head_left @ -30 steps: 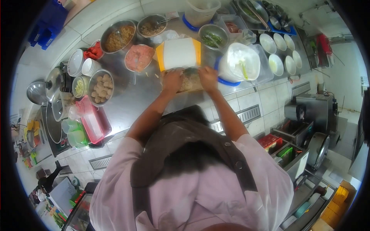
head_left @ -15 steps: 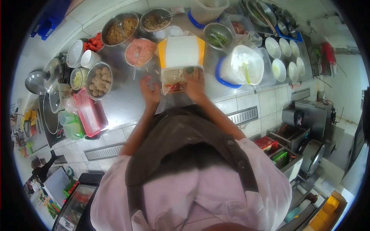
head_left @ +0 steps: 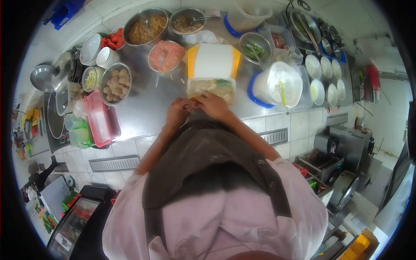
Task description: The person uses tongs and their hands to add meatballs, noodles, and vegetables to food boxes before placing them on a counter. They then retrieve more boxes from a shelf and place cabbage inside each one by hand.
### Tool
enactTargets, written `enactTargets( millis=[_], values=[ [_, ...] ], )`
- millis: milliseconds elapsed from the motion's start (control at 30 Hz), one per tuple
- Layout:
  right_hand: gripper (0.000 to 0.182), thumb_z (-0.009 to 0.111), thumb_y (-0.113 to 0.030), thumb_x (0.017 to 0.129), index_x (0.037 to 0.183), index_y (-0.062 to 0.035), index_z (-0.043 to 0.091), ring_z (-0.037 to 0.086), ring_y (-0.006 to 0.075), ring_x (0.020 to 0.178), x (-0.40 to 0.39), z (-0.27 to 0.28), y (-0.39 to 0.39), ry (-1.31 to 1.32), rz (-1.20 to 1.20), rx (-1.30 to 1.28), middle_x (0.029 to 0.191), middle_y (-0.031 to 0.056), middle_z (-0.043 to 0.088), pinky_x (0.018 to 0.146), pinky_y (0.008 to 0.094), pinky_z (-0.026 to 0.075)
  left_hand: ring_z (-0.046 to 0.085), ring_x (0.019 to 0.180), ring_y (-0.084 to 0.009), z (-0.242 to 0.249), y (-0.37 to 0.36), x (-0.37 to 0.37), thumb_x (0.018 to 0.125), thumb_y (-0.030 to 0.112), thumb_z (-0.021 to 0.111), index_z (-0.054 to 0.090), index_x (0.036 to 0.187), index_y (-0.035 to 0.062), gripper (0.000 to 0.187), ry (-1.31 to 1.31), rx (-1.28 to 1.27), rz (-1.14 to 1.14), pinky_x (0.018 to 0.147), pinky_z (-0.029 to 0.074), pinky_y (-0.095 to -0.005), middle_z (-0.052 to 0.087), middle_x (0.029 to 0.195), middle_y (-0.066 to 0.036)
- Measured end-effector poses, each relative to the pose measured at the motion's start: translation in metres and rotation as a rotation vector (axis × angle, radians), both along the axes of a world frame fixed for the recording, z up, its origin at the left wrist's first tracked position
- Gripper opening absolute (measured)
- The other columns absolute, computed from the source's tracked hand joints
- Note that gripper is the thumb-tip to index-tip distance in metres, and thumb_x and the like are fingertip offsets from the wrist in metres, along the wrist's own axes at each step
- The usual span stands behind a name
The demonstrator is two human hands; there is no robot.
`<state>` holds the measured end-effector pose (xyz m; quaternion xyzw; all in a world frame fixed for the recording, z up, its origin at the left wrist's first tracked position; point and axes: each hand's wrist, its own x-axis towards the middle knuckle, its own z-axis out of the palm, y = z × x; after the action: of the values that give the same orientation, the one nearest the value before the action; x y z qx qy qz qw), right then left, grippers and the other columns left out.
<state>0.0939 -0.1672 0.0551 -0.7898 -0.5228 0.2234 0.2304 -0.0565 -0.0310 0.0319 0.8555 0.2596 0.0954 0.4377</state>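
Observation:
Just in front of an open takeaway box [head_left: 234, 93], my left hand [head_left: 177, 112] and my right hand [head_left: 212, 106] are close together. Their fingers pinch a small clear plastic packet [head_left: 190, 104] with reddish contents, partly hidden by the fingers. The box's white and yellow lid [head_left: 213, 60] is folded back, away from me. Inside lie clear bags [head_left: 219, 89] with pale contents and something green at the far right corner. My right forearm and hand cover part of the box's near edge.
Left of the box stand a bowl of pink minced meat [head_left: 166, 57] and a bowl of meatballs [head_left: 116, 84]. To the right are a bowl of chopped greens [head_left: 255, 47], a white tub [head_left: 281, 84] and several small white bowls [head_left: 317, 92]. A pink tray [head_left: 100, 125] lies near the left edge.
My right hand has come out of the box toward me, and my left hand has moved in to meet it. The reddish packet, earlier in the box, is now between both hands.

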Motion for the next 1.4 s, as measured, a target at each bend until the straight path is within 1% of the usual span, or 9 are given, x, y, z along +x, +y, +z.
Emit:
enactTargets(
  millis=[433, 633, 833, 900, 967, 1033, 1133, 1233, 1400],
  values=[
    [0.025, 0.057, -0.022, 0.088, 0.095, -0.0019, 0.069, 0.066, 0.0428, 0.088, 0.003, -0.032, 0.026, 0.033, -0.188, -0.093, 0.091, 0.0242, 0.069, 0.080, 0.0512, 0.051, 0.062, 0.087, -0.0294, 0.007, 0.006, 0.031, 0.073, 0.017, 0.069, 0.067, 0.082, 0.0128, 0.010, -0.074, 0.392, -0.096, 0.080, 0.045, -0.0470, 0.067, 0.091, -0.007],
    [0.018, 0.059, -0.021, 0.089, 0.090, -0.0038, 0.063, 0.065, 0.0417, 0.082, 0.011, -0.012, 0.011, -0.002, -0.141, -0.011, 0.091, 0.0216, 0.066, 0.073, 0.0514, 0.051, 0.055, 0.107, -0.0331, -0.011, 0.000, 0.033, 0.081, 0.013, 0.067, 0.062, 0.104, 0.0067, 0.024, -0.164, 0.406, 0.114, 0.088, 0.044, -0.0495, 0.060, 0.108, -0.013],
    [0.023, 0.060, -0.012, 0.091, 0.111, -0.0014, 0.062, 0.062, 0.0373, 0.098, 0.029, -0.029, -0.063, -0.062, -0.747, 0.443, 0.097, 0.0170, 0.066, 0.089, 0.0418, 0.048, 0.051, 0.122, -0.0263, -0.022, 0.005, 0.042, 0.090, 0.012, 0.065, 0.045, 0.135, -0.0012, 0.051, -0.317, -0.274, 0.164, 0.101, 0.043, -0.0397, 0.059, 0.116, -0.017],
    [0.027, 0.057, -0.012, 0.093, 0.117, -0.0004, 0.062, 0.062, 0.0345, 0.104, 0.028, -0.051, -0.065, -0.031, -0.943, 0.455, 0.101, 0.0172, 0.067, 0.093, 0.0400, 0.047, 0.050, 0.120, -0.0307, -0.008, 0.003, 0.052, 0.078, 0.016, 0.079, 0.042, 0.139, 0.0036, 0.072, -0.308, -0.672, 0.153, 0.100, 0.045, -0.0425, 0.052, 0.123, -0.017],
    [0.029, 0.052, -0.008, 0.094, 0.120, 0.0023, 0.060, 0.061, 0.0263, 0.101, 0.029, -0.054, -0.059, 0.523, -0.883, 0.575, 0.107, 0.0158, 0.066, 0.092, 0.0357, 0.046, 0.054, 0.115, -0.0266, -0.002, 0.000, 0.058, 0.087, 0.015, 0.070, 0.042, 0.139, 0.0017, 0.061, -0.301, -0.901, 0.191, 0.099, 0.046, -0.0388, 0.055, 0.124, -0.015],
    [0.031, 0.050, -0.007, 0.093, 0.121, 0.0031, 0.060, 0.062, 0.0258, 0.103, 0.026, -0.048, -0.050, 0.504, -0.920, 0.530, 0.110, 0.0166, 0.066, 0.092, 0.0348, 0.045, 0.058, 0.111, -0.0210, -0.023, 0.000, 0.061, 0.099, 0.013, 0.056, 0.044, 0.138, -0.0018, 0.043, -0.308, -0.990, 0.222, 0.098, 0.046, -0.0341, 0.059, 0.122, -0.013],
    [0.033, 0.047, -0.004, 0.092, 0.122, 0.0040, 0.061, 0.063, 0.0242, 0.102, 0.026, -0.048, -0.046, 0.490, -0.947, 0.509, 0.109, 0.0167, 0.068, 0.092, 0.0335, 0.046, 0.057, 0.111, -0.0183, -0.075, 0.000, 0.053, 0.102, 0.012, 0.051, 0.046, 0.136, -0.0004, 0.037, -0.349, -0.383, 0.095, 0.096, 0.047, -0.0330, 0.060, 0.122, -0.011],
    [0.033, 0.048, -0.002, 0.091, 0.120, 0.0042, 0.063, 0.064, 0.0213, 0.097, 0.031, -0.050, -0.049, 0.498, -0.928, 0.469, 0.104, 0.0158, 0.070, 0.089, 0.0325, 0.047, 0.058, 0.111, -0.0182, -0.027, -0.002, 0.047, 0.102, 0.013, 0.051, 0.047, 0.136, 0.0011, 0.037, -0.501, -1.189, 0.201, 0.095, 0.048, -0.0334, 0.059, 0.123, -0.012],
    [0.033, 0.048, -0.002, 0.091, 0.119, 0.0048, 0.064, 0.063, 0.0167, 0.091, 0.057, 0.028, -0.024, 0.440, -0.747, 0.495, 0.099, 0.0141, 0.071, 0.085, 0.0311, 0.049, 0.060, 0.112, -0.0241, -0.010, 0.007, 0.040, 0.101, 0.014, 0.050, 0.044, 0.138, 0.0006, 0.039, -0.233, -0.902, 0.488, 0.095, 0.050, -0.0368, 0.059, 0.125, -0.013]
  ],
)
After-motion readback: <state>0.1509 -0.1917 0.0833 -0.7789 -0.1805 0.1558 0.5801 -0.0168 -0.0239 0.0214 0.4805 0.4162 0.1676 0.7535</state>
